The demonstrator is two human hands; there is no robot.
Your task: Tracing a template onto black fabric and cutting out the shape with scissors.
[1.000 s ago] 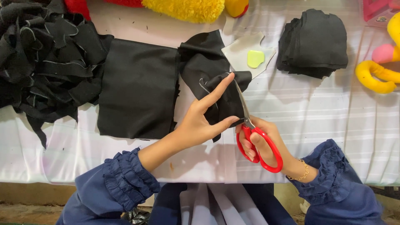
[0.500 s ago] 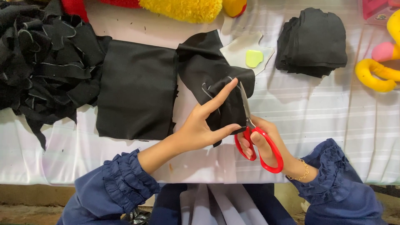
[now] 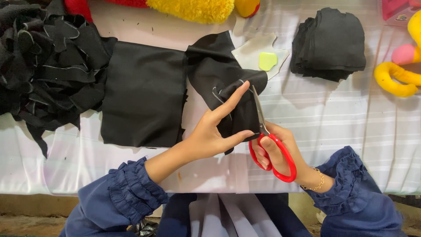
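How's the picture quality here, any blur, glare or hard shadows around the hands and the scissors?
Head view: even, soft light and sharp focus; the left hand, right hand and red-handled scissors show no motion blur. Soft shadows fall beside the stack of black pieces. The black fabric loses fold detail. No glare on the white tablecloth.

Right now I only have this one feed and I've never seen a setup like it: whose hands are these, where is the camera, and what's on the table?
The camera sits on a person's head, looking down at their own two bare hands over a white striped table. The left hand pinches a piece of black fabric; the right hand works red-handled scissors along its edge. Nearby lie a flat black fabric panel, a heap of black scraps, a stack of cut black pieces, a white template with a green chalk, and yellow plush toys.
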